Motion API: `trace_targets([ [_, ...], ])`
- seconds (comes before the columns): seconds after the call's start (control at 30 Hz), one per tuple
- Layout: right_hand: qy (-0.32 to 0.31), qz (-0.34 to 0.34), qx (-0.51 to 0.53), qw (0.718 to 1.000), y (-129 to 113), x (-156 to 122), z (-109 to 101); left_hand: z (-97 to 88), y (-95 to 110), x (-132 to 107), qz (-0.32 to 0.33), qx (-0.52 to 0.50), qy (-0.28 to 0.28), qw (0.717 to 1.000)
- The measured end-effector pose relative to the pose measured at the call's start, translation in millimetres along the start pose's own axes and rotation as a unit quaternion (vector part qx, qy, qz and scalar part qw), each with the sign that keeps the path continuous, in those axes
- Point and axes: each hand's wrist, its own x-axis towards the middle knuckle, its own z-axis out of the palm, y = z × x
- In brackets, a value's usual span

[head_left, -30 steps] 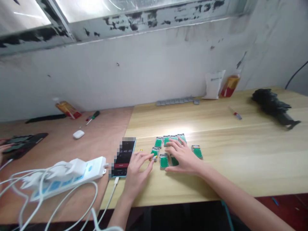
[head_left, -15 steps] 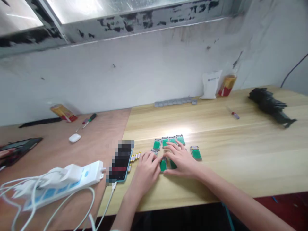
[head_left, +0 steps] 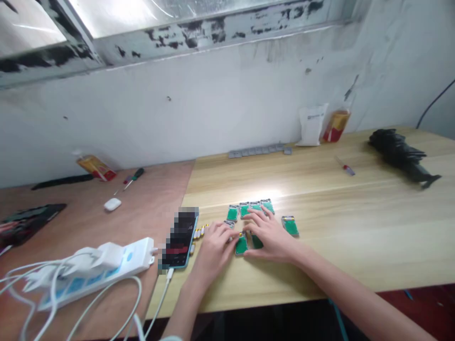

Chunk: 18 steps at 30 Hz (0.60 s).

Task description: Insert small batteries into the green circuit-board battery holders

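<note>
My left hand (head_left: 213, 248) rests on the light wooden table (head_left: 355, 246), its fingers pinched together on what looks like a small yellow-tipped cell at the top of a green circuit board (head_left: 241, 246). Beside it, my right hand (head_left: 272, 234) lies flat with fingers spread, covering another green board (head_left: 256, 241) and reaching a row of several green boards (head_left: 245, 210). One more green board (head_left: 290, 226) lies apart, to the right of that hand. A few loose yellow-tipped cells (head_left: 200, 231) lie left of my left hand.
A phone (head_left: 181, 239) on a cable and a white power strip (head_left: 88, 265) with plugs lie to the left. On the brown table are a white earbud case (head_left: 113, 204) and screwdrivers (head_left: 133, 176). Grey parts (head_left: 261, 150), bags (head_left: 313, 125) and a black bundle (head_left: 401, 151) lie further back.
My left hand has moved right with its pinched fingers, up to the near green board beside my right hand. My right hand has stayed flat on the boards.
</note>
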Motion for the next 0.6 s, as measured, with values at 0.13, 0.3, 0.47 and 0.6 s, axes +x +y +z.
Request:
trace_targets([
  [0.13, 0.0, -0.003, 0.004, 1.0, 0, 0, 1, 1.8, -2, 4, 0.032, 0.018, -0.007, 0.999],
  [0.3, 0.0, -0.008, 0.007, 1.0, 1, 0, 3, 2.1, -1, 9, -0.003, 0.0, -0.012, 1.0],
  [0.47, -0.003, -0.01, 0.009, 1.0, 5, 0, 6, 10.1, 13, 6, -0.048, 0.023, 0.008, 0.999],
  [0.6, -0.001, -0.008, 0.009, 1.0, 7, -1, 6, 10.4, 20, -15, -0.025, 0.112, 0.008, 0.993],
])
